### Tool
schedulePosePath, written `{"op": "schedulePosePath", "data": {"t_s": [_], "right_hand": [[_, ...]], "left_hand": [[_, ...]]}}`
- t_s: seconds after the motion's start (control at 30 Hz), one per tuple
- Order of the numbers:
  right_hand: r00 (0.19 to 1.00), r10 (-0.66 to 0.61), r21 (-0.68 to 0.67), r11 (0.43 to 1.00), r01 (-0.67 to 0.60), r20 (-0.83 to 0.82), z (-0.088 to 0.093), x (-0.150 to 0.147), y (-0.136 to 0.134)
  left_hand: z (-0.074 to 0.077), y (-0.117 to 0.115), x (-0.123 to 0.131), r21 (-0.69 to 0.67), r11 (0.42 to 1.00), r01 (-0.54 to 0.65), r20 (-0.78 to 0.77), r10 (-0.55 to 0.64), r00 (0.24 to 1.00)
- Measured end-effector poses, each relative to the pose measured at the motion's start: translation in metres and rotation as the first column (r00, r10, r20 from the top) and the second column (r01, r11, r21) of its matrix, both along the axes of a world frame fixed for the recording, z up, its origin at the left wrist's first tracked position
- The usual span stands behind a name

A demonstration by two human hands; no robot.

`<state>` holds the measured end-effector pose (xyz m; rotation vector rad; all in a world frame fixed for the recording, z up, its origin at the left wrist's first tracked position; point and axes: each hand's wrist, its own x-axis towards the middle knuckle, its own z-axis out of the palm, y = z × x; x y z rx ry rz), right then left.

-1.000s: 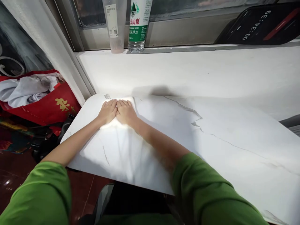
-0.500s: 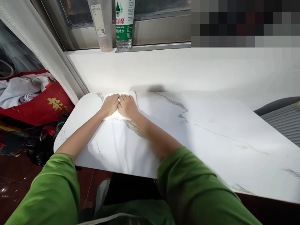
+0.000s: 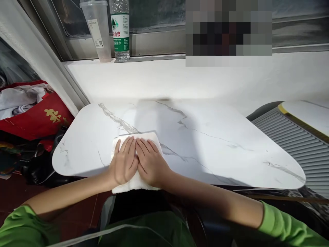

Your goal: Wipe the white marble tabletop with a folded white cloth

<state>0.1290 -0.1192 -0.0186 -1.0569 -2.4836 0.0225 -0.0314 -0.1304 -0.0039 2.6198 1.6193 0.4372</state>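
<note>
A white cloth lies flat at the front edge of the white marble-patterned table, its near end reaching past the edge. My left hand presses on it with the fingers stretched out, pointing away from me. Beside it, my right hand lies flat on the same cloth, thumbs and index fingers of both hands touching or nearly so. Neither hand is wrapped round anything; both palms hide the cloth's middle.
On the window sill stand a clear plastic cup and a water bottle. A red bag with white fabric is at the left, above a black bag. Grey ribbed panelling stands right of the table.
Both hands and the cloth have come from the table's back edge to its front edge, towards me. More of the cloth shows. The view has shifted to the right.
</note>
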Motion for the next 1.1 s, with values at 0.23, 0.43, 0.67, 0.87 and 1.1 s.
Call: {"op": "schedulePosePath", "data": {"t_s": [0.23, 0.43, 0.67, 0.87, 1.1], "right_hand": [[0.999, -0.026, 0.001, 1.0, 0.026, -0.034, -0.001, -0.001, 0.087], [0.978, -0.208, -0.047, 0.977, 0.208, 0.003, 0.001, -0.001, 0.191], [0.974, -0.225, -0.061, 0.973, 0.223, -0.021, -0.001, 0.008, 0.235], [0.987, -0.162, -0.044, 0.986, 0.163, 0.02, 0.0, 0.024, 0.196], [0.999, -0.055, 0.003, 0.999, 0.055, 0.003, 0.0, 0.066, 0.085]], "left_hand": [[0.002, 0.088, 0.004, -0.055, 0.998, -0.021, -0.067, 0.017, 0.998], [0.002, 0.206, 0.017, -0.066, 0.998, -0.001, -0.058, -0.003, 0.998], [0.0, 0.251, 0.026, -0.026, 0.999, -0.023, -0.009, 0.023, 1.0], [0.001, 0.202, 0.039, -0.044, 0.997, -0.068, -0.039, 0.066, 0.997], [0.0, 0.085, 0.068, -0.031, 0.999, -0.008, -0.056, 0.007, 0.998]]}}
